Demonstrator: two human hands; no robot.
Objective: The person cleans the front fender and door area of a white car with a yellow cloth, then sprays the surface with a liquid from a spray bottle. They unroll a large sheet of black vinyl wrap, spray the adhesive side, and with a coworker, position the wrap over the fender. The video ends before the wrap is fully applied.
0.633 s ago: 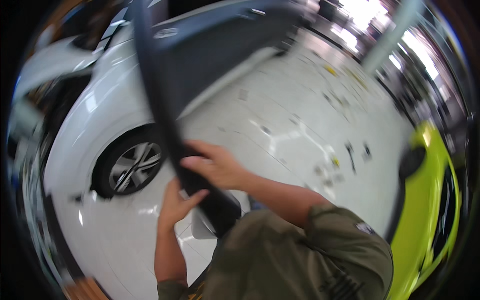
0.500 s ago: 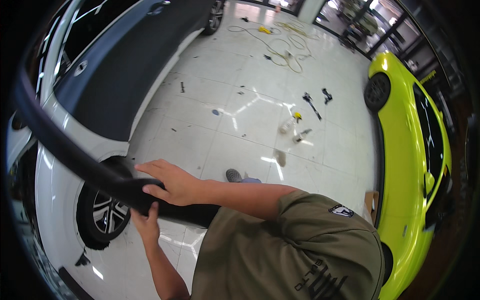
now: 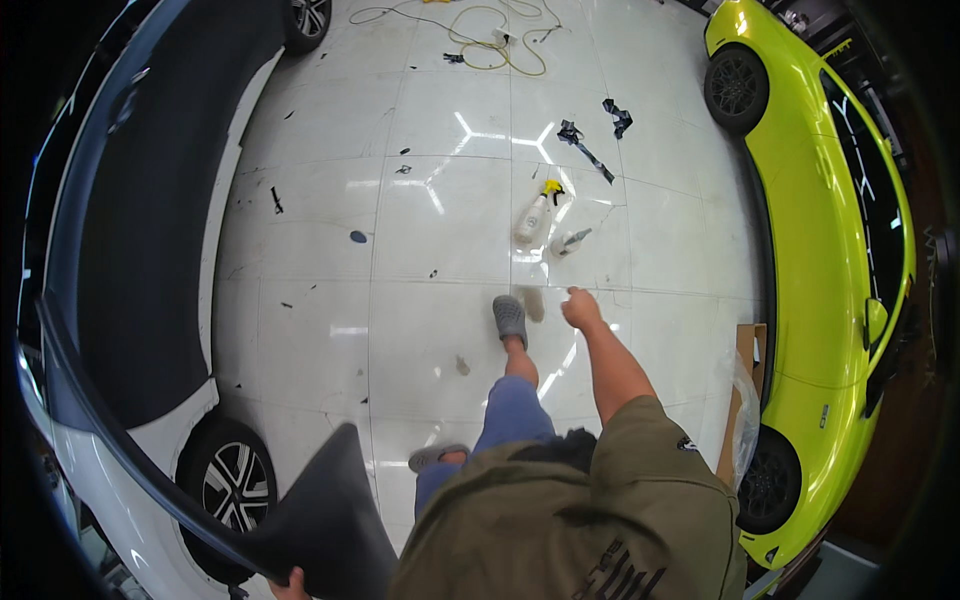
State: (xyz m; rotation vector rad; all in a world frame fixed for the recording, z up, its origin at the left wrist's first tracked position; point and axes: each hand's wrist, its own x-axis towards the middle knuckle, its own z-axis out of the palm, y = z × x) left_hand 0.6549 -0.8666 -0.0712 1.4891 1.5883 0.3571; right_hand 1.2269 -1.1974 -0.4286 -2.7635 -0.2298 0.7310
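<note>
My left hand (image 3: 290, 585), partly cut off by the lower edge, grips a long sheet of dark grey wrap film (image 3: 318, 520). The sheet hangs beside my left leg and curves away up the left side, in front of a white car (image 3: 165, 440). Stretched forward, my right hand (image 3: 580, 308) has its fingers curled in, with nothing visible in them. Just beyond it on the floor are a white spray bottle with a yellow head (image 3: 533, 215) and a smaller bottle with a grey head (image 3: 571, 242).
A bright yellow-green car (image 3: 815, 250) stands on the right, with an open cardboard box (image 3: 742, 400) beside it. Dark film scraps (image 3: 590, 150) and a blue oval piece (image 3: 358, 237) lie on the tiled floor. A yellow cable (image 3: 490, 60) coils farther off.
My right hand has let go of the dark film and swung right, toward the bottles. My left hand and the film have dropped lower. The view has turned, and my legs show more.
</note>
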